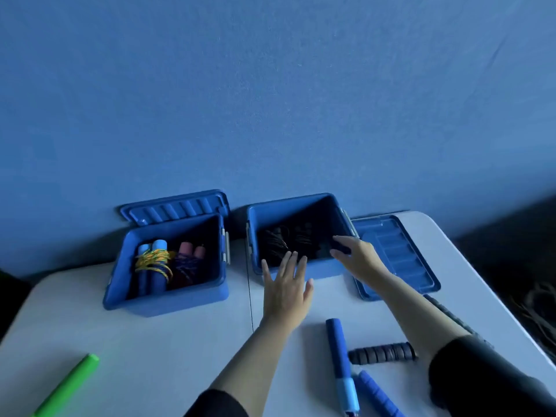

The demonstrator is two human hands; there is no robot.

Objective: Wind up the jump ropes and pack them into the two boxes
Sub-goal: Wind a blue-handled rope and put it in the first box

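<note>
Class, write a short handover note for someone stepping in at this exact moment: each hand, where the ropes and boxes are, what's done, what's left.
Left hand: open, flat, at the near wall of the right box, holding nothing.
Right hand: over that box's right rim; its grip is unclear.
Left box: lid open, holds two wound ropes, one with blue handles, one pink.
Right box: dark wound ropes inside; its lid lies beside it.
Left to pack: blue handles, black handle, green handle on the table.

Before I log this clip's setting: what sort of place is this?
Likely an indoor packing workspace: a white folding table against a plain blue wall, with two blue lidded storage boxes and jump-rope handles.
</note>
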